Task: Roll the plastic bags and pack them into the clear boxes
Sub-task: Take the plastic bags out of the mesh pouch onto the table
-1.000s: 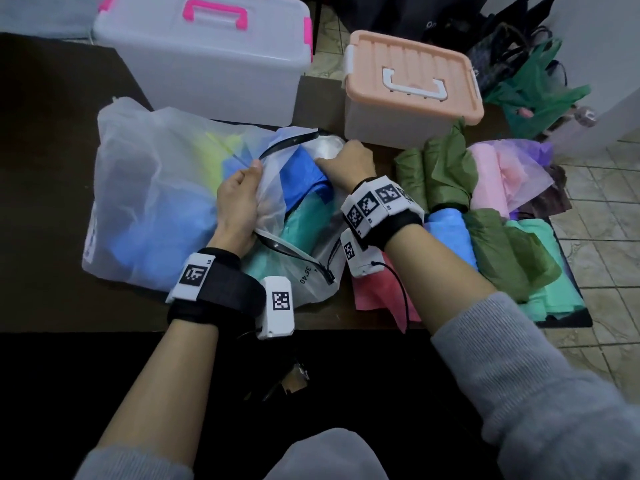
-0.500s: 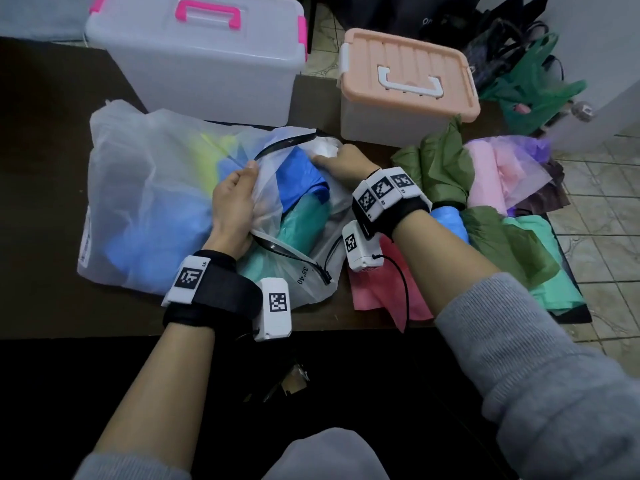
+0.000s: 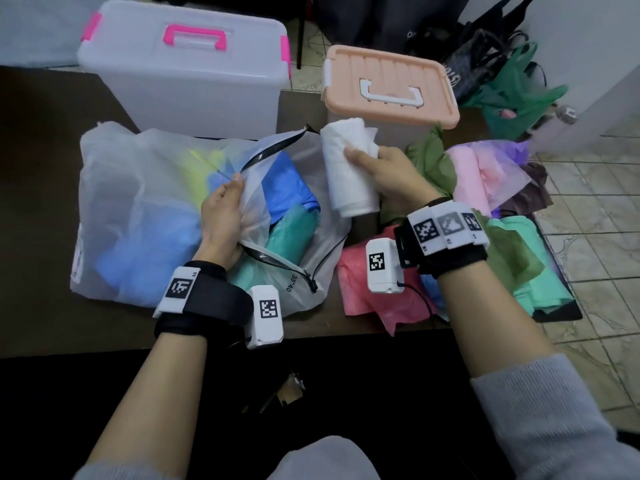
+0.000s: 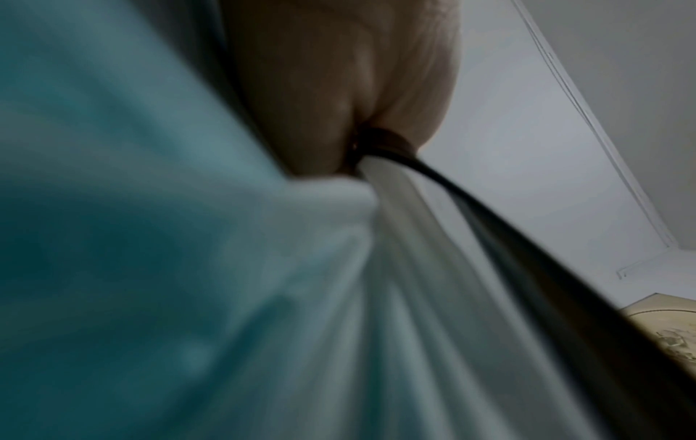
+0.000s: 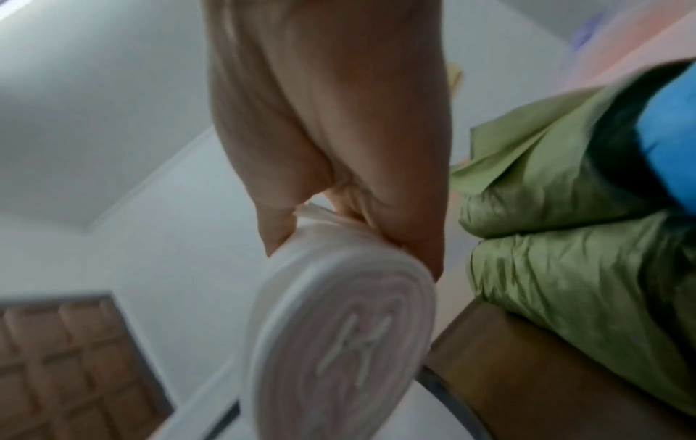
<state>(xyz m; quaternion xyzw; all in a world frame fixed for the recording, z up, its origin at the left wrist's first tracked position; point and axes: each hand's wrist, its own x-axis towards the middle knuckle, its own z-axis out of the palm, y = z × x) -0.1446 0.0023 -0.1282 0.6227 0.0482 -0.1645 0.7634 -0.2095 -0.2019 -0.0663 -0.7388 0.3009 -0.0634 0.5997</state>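
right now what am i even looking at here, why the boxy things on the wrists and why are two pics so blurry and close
A person is sorting plastic bags, wearing three cameras. The wide picture comes from the head camera; the close, blurry two come from the wrist cameras, which look along each hand.

On the brown table stand two closed boxes, one with a pink handle and one with a peach lid. Loose coloured bags lie to the right.

The left hand grips the open zipper edge of a frosted pouch full of bags. The right hand holds a rolled white bag; its spiral end fills the right wrist view.
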